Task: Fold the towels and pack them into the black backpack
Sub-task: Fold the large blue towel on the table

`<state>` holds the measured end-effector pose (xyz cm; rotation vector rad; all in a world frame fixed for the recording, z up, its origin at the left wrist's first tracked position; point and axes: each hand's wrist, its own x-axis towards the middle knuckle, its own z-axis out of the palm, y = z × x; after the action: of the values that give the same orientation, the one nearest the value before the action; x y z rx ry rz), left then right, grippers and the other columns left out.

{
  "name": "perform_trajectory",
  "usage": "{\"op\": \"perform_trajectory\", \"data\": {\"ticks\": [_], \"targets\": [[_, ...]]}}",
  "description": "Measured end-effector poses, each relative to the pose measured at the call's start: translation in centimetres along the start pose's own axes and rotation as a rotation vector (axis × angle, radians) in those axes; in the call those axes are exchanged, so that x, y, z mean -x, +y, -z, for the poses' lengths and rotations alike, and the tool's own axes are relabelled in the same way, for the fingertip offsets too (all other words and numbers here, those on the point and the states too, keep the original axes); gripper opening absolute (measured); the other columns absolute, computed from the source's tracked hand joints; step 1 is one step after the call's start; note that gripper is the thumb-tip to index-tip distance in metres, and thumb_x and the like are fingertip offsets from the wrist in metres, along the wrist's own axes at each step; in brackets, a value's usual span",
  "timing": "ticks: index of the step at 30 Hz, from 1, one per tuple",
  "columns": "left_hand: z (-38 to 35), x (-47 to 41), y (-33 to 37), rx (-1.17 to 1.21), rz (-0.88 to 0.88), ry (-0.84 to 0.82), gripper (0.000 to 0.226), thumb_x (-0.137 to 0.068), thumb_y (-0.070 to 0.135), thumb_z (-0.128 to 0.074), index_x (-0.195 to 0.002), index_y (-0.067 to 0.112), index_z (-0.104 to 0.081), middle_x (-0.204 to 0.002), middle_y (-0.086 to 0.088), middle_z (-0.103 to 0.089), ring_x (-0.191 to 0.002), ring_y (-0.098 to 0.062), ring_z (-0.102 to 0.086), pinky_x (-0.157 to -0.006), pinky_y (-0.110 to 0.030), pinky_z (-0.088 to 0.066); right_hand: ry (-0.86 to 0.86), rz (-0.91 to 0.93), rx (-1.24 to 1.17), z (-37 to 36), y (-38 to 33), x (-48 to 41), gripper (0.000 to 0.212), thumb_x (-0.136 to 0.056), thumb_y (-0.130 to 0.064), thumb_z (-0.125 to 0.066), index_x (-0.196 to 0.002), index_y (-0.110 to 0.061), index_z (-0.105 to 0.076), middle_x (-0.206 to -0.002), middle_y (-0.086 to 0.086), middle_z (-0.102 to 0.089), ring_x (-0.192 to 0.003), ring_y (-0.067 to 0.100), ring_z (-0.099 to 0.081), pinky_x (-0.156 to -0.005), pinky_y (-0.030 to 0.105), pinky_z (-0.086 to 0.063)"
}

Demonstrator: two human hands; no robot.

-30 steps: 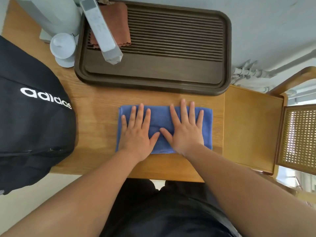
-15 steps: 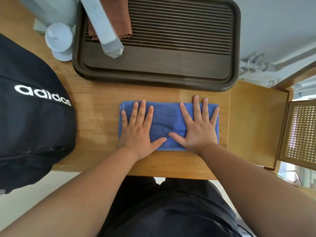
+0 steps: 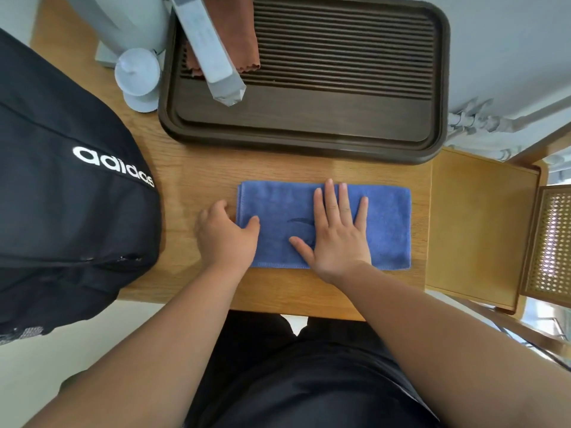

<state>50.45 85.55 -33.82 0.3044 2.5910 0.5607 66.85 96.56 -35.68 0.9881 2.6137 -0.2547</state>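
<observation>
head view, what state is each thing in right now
blue towel: folded to a long rectangle, flat on the table
left hand: fingers curled at the towel's left edge, thumb on top
right hand: flat, fingers spread, pressing the towel
black backpack: at the table's left end; open or zipped, cannot tell
brown cloth: lying on the tray, partly under a grey device

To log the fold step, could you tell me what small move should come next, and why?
Probably fold the left edge of the blue towel rightward: the left hand pinches that edge while the right hand presses its middle flat.
</observation>
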Motion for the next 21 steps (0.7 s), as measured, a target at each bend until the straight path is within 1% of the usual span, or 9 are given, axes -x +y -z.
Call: {"op": "perform_trajectory", "data": {"ticks": [2, 4, 7, 9, 11, 13, 16, 18, 21], "targets": [[0.0, -0.5, 0.3, 0.089, 0.061, -0.049, 0.058, -0.078, 0.044, -0.076, -0.126, 0.02, -0.057, -0.119, -0.001, -0.06, -0.106, -0.023, -0.06, -0.091, -0.046, -0.054, 0.004, 0.006, -0.003, -0.2, -0.1, 0.0, 0.099, -0.092, -0.079, -0.015, -0.161, -0.01, 0.0, -0.168, 0.012, 0.012, -0.153, 0.032, 0.018, -0.12, 0.063, 0.006], [-0.1, -0.9, 0.9, 0.159, 0.103, -0.114, 0.041, -0.073, 0.047, -0.075, -0.103, 0.024, -0.06, -0.105, 0.002, -0.064, -0.092, -0.02, -0.065, -0.079, -0.045, -0.059, 0.005, 0.01, -0.003, -0.2, -0.1, -0.1, 0.099, -0.092, -0.079, -0.015, -0.161, -0.009, 0.0, -0.168, 0.013, 0.012, -0.153, 0.033, 0.017, -0.12, 0.064, 0.006], [-0.1, -1.0, 1.7, 0.163, 0.148, -0.179, 0.029, -0.067, 0.046, -0.068, -0.082, 0.023, -0.06, -0.098, -0.002, -0.065, -0.083, -0.025, -0.066, -0.071, -0.046, -0.061, -0.009, 0.003, 0.014, -0.1, -0.1, -0.1, 0.099, -0.092, -0.079, -0.012, -0.16, -0.01, 0.001, -0.167, 0.013, 0.012, -0.153, 0.033, 0.017, -0.12, 0.064, 0.005], [0.3, -0.8, 2.2, 0.2, 0.172, -0.189, 0.022, -0.073, 0.034, -0.067, -0.082, 0.014, -0.063, -0.093, -0.007, -0.067, -0.08, -0.031, -0.067, -0.066, -0.05, -0.061, -0.028, 0.002, 0.026, 0.0, -0.1, -0.1, 0.098, -0.092, -0.079, -0.01, -0.159, -0.01, 0.005, -0.167, 0.012, 0.015, -0.153, 0.033, 0.019, -0.12, 0.064, 0.006], [0.7, -0.6, 2.6, 0.296, 0.224, -0.199, 0.018, -0.079, 0.019, -0.067, -0.09, 0.005, -0.064, -0.091, -0.012, -0.07, -0.084, -0.035, -0.069, -0.067, -0.053, -0.06, -0.048, 0.001, 0.031, 0.3, -0.2, -0.1, 0.097, -0.092, -0.079, -0.009, -0.159, -0.011, 0.009, -0.166, 0.012, 0.019, -0.152, 0.033, 0.022, -0.12, 0.063, 0.007], [1.3, -0.3, 2.8, 0.4, 0.318, -0.233, 0.022, -0.076, 0.012, -0.07, -0.096, 0.005, -0.064, -0.094, -0.013, -0.072, -0.087, -0.034, -0.071, -0.071, -0.055, -0.059, -0.076, 0.001, 0.032, 0.5, -0.1, -0.1, 0.097, -0.091, -0.079, -0.007, -0.158, -0.012, 0.014, -0.165, 0.01, 0.023, -0.151, 0.033, 0.025, -0.12, 0.063, 0.008], [2.4, 0.3, 3.1, 0.543, 0.418, -0.33, 0.027, -0.063, 0.013, -0.076, -0.089, 0.009, -0.071, -0.091, -0.013, -0.075, -0.083, -0.035, -0.074, -0.075, -0.061, -0.06, -0.114, 0.015, -0.005, 1.3, 0.1, 0.0, 0.095, -0.091, -0.079, -0.006, -0.157, -0.015, 0.018, -0.165, 0.007, 0.026, -0.151, 0.03, 0.026, -0.121, 0.06, 0.009], [3.3, 0.8, 3.5, 0.59, 0.411, -0.397, 0.024, -0.065, 0.014, -0.077, -0.089, 0.013, -0.073, -0.092, -0.011, -0.077, -0.083, -0.033, -0.074, -0.079, -0.055, -0.061, -0.129, 0.032, -0.044, 2.1, 0.5, 0.0, 0.092, -0.091, -0.076, -0.004, -0.158, -0.016, 0.018, -0.165, 0.005, 0.025, -0.152, 0.027, 0.024, -0.122, 0.057, 0.008], [4.8, 2.1, 5.1, 0.641, 0.271, -0.395, 0.018, -0.083, 0.004, -0.073, -0.096, 0.016, -0.07, -0.097, -0.008, -0.076, -0.082, -0.027, -0.075, -0.07, -0.04, -0.061, -0.084, 0.016, -0.153, 3.3, 2.0, 1.0, 0.088, -0.092, -0.073, -0.007, -0.16, -0.019, 0.008, -0.167, 0.002, 0.019, -0.153, 0.023, 0.02, -0.125, 0.052, 0.004]]}}
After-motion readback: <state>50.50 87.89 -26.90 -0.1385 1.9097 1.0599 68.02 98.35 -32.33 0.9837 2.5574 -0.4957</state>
